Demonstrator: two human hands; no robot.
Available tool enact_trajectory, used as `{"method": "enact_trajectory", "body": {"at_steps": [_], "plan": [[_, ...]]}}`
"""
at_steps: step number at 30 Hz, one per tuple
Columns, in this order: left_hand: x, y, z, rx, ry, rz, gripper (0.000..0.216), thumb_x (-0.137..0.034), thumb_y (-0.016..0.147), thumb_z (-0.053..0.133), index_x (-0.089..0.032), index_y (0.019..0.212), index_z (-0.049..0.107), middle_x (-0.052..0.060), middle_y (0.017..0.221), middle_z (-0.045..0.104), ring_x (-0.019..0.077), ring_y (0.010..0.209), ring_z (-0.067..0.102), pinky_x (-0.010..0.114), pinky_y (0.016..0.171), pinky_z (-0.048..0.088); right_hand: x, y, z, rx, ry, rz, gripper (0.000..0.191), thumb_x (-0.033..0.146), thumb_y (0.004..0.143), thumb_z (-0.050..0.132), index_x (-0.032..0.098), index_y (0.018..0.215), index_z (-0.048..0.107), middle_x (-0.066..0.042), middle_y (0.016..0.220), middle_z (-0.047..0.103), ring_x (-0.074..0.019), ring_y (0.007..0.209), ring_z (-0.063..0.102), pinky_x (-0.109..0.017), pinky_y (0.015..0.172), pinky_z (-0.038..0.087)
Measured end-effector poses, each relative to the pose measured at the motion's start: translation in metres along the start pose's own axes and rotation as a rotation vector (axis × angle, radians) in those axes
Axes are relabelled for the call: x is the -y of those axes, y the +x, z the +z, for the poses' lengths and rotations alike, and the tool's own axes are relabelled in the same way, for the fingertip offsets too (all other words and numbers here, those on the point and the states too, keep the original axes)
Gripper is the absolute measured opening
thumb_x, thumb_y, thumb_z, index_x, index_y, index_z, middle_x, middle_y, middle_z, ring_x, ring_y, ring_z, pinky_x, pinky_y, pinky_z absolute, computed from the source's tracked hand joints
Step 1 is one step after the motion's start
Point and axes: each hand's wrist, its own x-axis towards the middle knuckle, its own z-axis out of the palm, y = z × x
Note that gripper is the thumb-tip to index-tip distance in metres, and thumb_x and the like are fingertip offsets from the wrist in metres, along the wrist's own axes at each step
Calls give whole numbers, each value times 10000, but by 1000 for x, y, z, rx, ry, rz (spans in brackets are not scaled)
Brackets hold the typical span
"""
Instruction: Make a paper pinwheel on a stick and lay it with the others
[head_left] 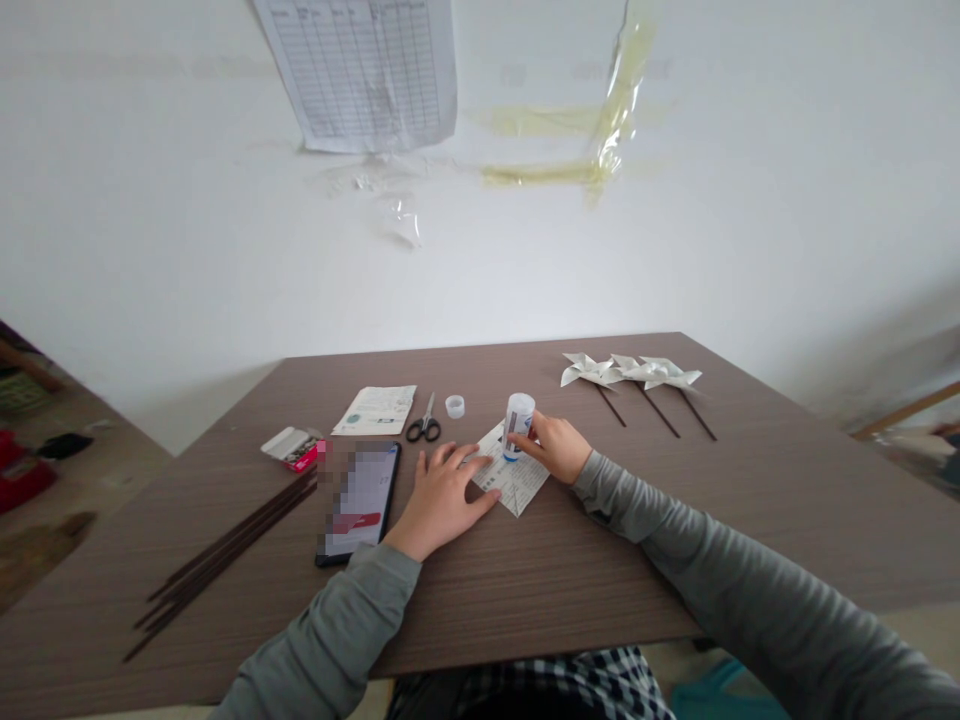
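A square of printed paper (517, 492) lies on the table in front of me, turned with a corner toward me. My right hand (559, 446) grips a glue stick (519, 420), a white tube with a printed label, held upright with its lower end at the paper. My left hand (446, 497) lies with fingers spread, its fingertips on the paper's left side. Just behind it are black-handled scissors (424, 428) and a small white cap (454, 407). Whether the glue touches the paper is hard to tell.
Left of my left hand lies a phone (360, 505). Beyond it are dark thin sticks (225, 540), a small red-and-white box (294, 448) and printed papers (375, 410). Several paper pinwheels (630, 372) on sticks rest at the back right. A wall borders the table's (750, 520) far edge.
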Motion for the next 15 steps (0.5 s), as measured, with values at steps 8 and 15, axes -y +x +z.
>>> {"method": "enact_trajectory", "body": {"at_steps": [8, 15], "plan": [[-4, -1, -5, 29, 22, -12, 558, -534, 1192, 861, -371, 1726, 861, 112, 1949, 734, 554, 1877, 540, 932, 1552, 352, 14, -1, -10, 50, -75, -9, 267, 514, 1217, 917, 263, 1181, 831, -95, 983, 946, -350, 930, 933, -395, 838, 667], [-7, -1, -6, 20, 22, -25, 546, -527, 1182, 888, -386, 1710, 875, 100, 1933, 750, 554, 1876, 546, 926, 1555, 361, 20, -2, -14, 77, -122, -22, 241, 467, 1221, 922, 251, 1175, 825, -103, 1029, 950, -349, 980, 934, -393, 869, 672]]}}
